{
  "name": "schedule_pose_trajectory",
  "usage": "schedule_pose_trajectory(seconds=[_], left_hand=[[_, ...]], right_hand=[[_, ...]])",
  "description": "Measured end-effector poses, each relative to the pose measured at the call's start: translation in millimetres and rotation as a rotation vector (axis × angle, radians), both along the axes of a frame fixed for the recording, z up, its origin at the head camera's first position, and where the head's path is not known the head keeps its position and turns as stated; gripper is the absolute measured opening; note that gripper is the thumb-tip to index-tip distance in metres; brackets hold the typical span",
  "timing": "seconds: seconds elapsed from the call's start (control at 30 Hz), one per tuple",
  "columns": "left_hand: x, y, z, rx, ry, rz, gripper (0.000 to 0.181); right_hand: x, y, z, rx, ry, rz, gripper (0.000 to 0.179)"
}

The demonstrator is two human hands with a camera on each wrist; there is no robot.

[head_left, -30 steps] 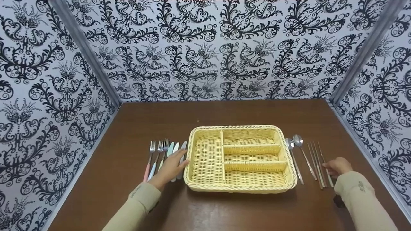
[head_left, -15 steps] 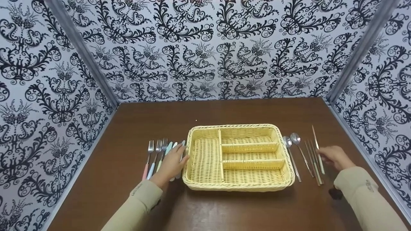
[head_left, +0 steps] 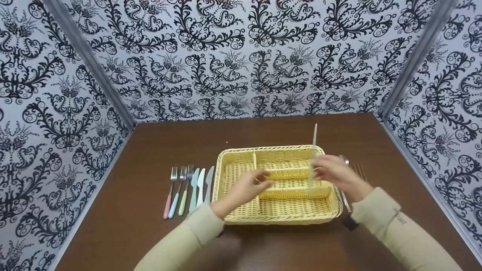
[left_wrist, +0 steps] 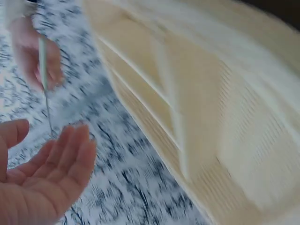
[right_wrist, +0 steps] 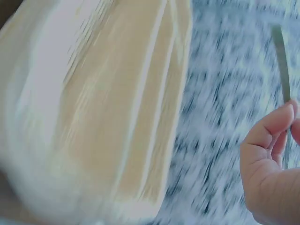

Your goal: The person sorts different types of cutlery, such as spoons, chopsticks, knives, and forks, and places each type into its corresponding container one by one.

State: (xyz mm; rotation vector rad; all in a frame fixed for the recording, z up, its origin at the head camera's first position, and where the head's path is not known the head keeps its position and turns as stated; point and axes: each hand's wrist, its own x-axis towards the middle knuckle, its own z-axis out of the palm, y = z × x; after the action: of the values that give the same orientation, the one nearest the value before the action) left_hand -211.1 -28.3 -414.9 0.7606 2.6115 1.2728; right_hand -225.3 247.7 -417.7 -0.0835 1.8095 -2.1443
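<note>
My right hand (head_left: 340, 173) pinches a slim chopstick (head_left: 314, 141) with a pale green handle. The chopstick stands nearly upright in the head view, over the right part of a cream wicker cutlery basket (head_left: 280, 219). In the right wrist view, thumb and fingertips grip the chopstick (right_wrist: 282, 65) partway along. My left hand (head_left: 246, 186) hovers above the basket's middle, holding nothing. Seen from the left wrist, its palm (left_wrist: 51, 183) faces up with the fingers loosely bent, close to the chopstick's thin metal end.
Left of the basket lie three forks (head_left: 175, 195) with coloured handles and three knives (head_left: 200, 186). Several thin chopsticks (head_left: 360, 171) and spoons lie to its right, partly hidden by my right arm; one spoon handle (head_left: 345, 201) shows. Patterned walls (head_left: 241, 75) enclose the brown table (head_left: 180, 137).
My right hand has lifted the chopstick from the table on the right and carried it left over the basket. My left hand has left the basket's left edge and moved right above it.
</note>
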Motion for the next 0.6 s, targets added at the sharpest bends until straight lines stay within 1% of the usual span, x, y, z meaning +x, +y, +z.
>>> schedule_pose_trajectory(seconds=[0.07, 0.1, 0.17, 0.27, 0.37, 0.47, 0.57, 0.6], left_hand=[[2.6, 12.2, 1.8, 0.047, -0.085, -0.012, 0.032], [3.5, 17.2, 2.3, 0.056, -0.106, -0.006, 0.030], [4.4, 25.6, 3.0, 0.083, -0.153, 0.017, 0.025], [4.3, 32.6, 1.9, 0.108, -0.242, 0.073, 0.018], [2.4, 34.6, 0.5, 0.135, -0.341, 0.122, 0.013], [-1.1, 33.5, -1.9, 0.172, -0.412, 0.154, 0.012], [-3.9, 29.4, -2.3, 0.199, -0.452, 0.157, 0.014], [-5.1, 27.3, -1.6, 0.196, -0.455, 0.153, 0.014]], right_hand=[[2.7, -20, 2.2, 0.043, 0.008, 0.022, 0.006], [3.7, -28, 2.9, 0.070, 0.018, 0.029, 0.004], [5.3, -44, 4.6, 0.130, 0.032, 0.022, 0.002], [5.8, -60, 3.9, 0.189, 0.063, 0.002, 0.006], [6.2, -71, 2.1, 0.207, 0.086, -0.017, 0.009], [6.6, -78, 1.2, 0.217, 0.117, -0.023, 0.009], [6.7, -83, 1.0, 0.223, 0.133, -0.013, 0.009], [6.7, -83, 1.0, 0.224, 0.134, -0.007, 0.008]])
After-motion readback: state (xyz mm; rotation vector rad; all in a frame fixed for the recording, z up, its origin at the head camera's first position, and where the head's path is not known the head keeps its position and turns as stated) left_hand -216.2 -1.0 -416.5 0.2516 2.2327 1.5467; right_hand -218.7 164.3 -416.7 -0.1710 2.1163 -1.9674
